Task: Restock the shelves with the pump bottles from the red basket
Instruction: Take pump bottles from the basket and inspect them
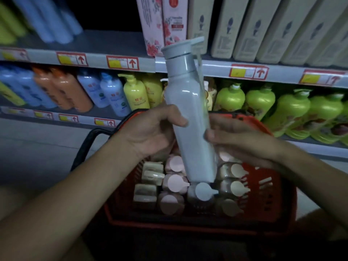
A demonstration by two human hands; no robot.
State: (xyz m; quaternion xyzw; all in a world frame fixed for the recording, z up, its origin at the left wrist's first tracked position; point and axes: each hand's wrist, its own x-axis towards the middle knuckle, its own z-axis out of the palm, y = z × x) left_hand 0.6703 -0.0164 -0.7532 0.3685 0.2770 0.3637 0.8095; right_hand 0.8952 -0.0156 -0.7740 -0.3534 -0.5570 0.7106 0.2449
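Observation:
A tall pale grey-blue pump bottle (188,102) is held upright over the red basket (275,202), its top tilted slightly left. My left hand (152,132) grips its middle from the left, thumb across the front. My right hand (243,138) touches the bottle's right side with fingers stretched along it. Inside the basket stand several more pump bottles (175,182), pink, beige and grey, seen from above by their pump heads.
The basket's black handle (84,147) hangs to the left. Behind it a lower shelf (105,110) holds blue, orange, yellow and green bottles (259,102). The upper shelf (105,42) has a bare stretch left of pink boxes (162,23) and beige boxes.

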